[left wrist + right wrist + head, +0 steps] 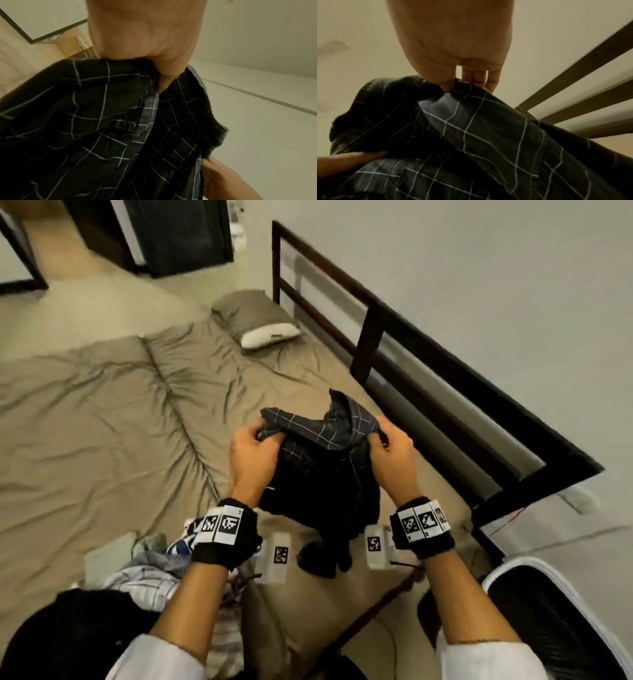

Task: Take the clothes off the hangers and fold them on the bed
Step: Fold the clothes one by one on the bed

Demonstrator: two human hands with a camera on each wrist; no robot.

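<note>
Shirt (325,460) is hanging above the bed (102,412), both the left hand (253,453) and right hand (394,453) pinching its top edge.

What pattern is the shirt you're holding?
Dark shirt with a thin white windowpane check, clearest in the right wrist view.

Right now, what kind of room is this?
Most likely a bedroom: a bed with a wrinkled beige sheet, a pillow by the dark wooden bed frame, and both hands holding a dark checked shirt above it.

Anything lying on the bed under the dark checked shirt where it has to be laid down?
Nothing visible: both hands hold the shirt over bare sheet; the other clothes lie to the left.
</note>
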